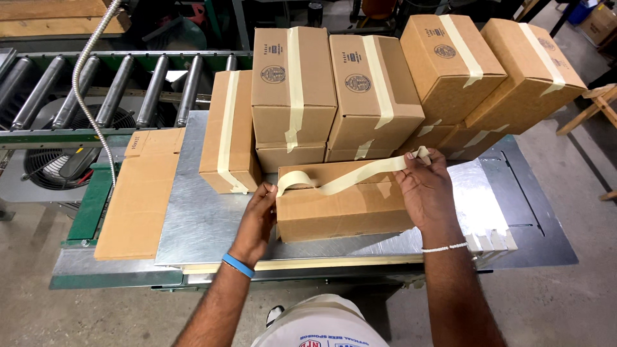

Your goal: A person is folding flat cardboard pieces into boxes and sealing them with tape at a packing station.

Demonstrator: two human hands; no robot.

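A brown cardboard box (pixel 344 209) lies on the metal table (pixel 199 218) right in front of me. A strip of cream paper tape (pixel 350 178) runs along its top, arched and loose at the left end. My left hand (pixel 258 215) presses against the box's left end, fingers near the tape's curled end. My right hand (pixel 425 186) rests on the box's right end and pinches the other end of the strip between thumb and fingers. A blue band circles my left wrist, a white beaded one my right.
Several taped boxes (pixel 360 90) are stacked behind, one (pixel 226 132) standing on end at the left. Flat cardboard (pixel 138 193) lies on the table's left side. A roller conveyor (pixel 116 87) and fan sit at far left. Cut tape strips (pixel 495 241) hang at the table's right front edge.
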